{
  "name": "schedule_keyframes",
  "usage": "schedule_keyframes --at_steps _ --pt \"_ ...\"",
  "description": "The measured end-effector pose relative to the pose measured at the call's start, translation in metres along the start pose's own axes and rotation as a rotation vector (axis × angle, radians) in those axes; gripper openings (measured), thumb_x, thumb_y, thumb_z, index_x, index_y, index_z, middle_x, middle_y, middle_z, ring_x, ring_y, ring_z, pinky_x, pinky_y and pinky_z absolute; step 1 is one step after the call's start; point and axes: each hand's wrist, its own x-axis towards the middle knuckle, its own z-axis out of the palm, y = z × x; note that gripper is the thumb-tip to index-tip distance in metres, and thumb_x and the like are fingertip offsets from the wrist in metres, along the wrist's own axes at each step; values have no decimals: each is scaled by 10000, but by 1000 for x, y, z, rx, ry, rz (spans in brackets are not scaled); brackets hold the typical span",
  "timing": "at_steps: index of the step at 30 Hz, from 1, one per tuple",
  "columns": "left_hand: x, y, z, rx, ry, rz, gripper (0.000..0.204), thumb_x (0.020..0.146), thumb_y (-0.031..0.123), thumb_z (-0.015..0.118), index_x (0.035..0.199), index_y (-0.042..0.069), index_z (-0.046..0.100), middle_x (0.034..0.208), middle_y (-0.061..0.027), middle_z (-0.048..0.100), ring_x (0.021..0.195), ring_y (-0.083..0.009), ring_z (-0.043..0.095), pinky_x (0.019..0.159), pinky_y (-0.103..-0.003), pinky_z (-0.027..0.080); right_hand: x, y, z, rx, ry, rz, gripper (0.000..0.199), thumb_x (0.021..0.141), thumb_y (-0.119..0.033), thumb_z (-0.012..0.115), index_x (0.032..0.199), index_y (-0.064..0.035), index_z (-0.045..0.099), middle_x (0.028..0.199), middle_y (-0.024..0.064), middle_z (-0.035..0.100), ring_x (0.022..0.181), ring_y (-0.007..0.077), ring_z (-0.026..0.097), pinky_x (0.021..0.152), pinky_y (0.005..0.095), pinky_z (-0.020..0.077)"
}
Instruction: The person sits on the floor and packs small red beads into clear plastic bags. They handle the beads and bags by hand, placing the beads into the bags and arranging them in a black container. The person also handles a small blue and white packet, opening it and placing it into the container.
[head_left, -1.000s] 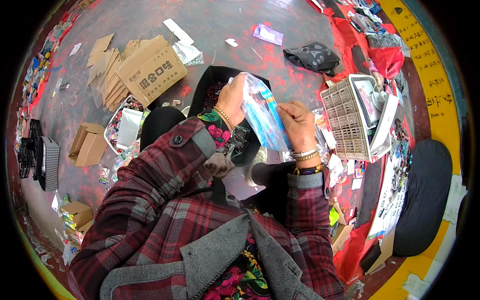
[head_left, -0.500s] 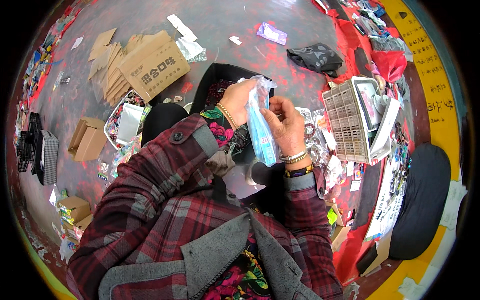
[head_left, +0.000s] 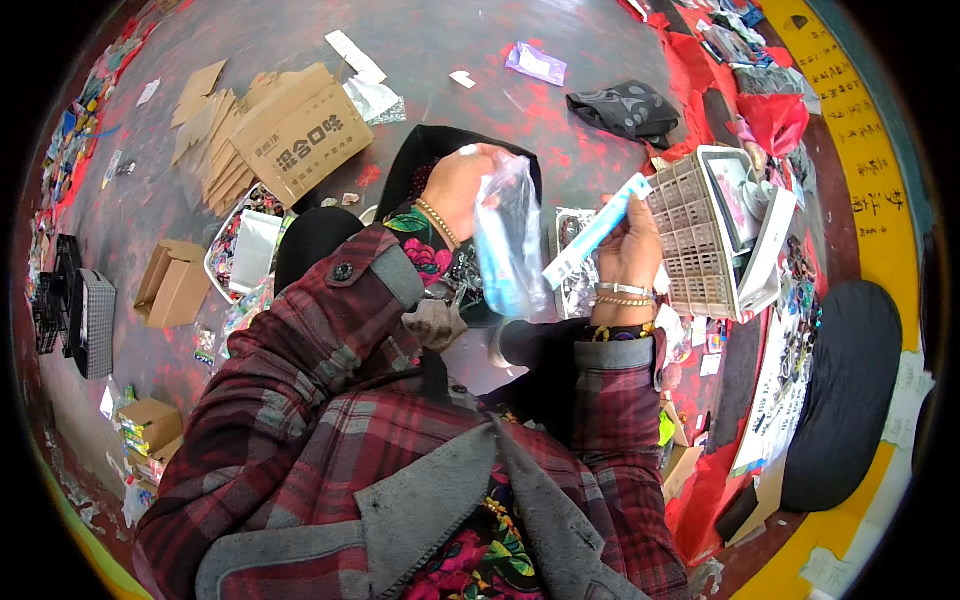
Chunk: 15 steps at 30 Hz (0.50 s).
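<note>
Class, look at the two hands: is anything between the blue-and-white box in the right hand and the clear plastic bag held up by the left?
Nothing visible. The right hand holds the slim box just right of the clear bag in the left hand; only open air separates them.

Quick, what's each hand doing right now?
Left hand: closed, holding a clear plastic bag by its top.
Right hand: closed, holding a slim blue-and-white packet.
</note>
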Motion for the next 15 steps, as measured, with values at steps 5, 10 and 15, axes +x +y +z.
schedule_keyframes --at_steps 5,10,15 --pt "-4 -5 -2 333 -214 -69 40 715 37 474 693 41 507 751 -70 547 601 -108 475 462 -207 351 7 -15 -13 55 160 -108 205 912 -210 451 1031 -44 464 914 166 613 748 248 604 610 305 470" --pt "-29 -9 28 359 -294 -226 242 819 270 577 728 46 559 635 3 498 535 -56 437 489 -196 336 7 -16 -13 65 180 -145 209 923 -206 430 1035 -31 446 945 184 608 820 273 619 566 267 459" --pt "-30 -17 29 541 -339 -14 193 822 203 603 880 19 614 664 6 545 572 -34 450 509 -185 349 3 -16 -6 49 159 -119 205 929 -194 411 1034 -20 439 967 188 605 846 270 621 563 251 484"
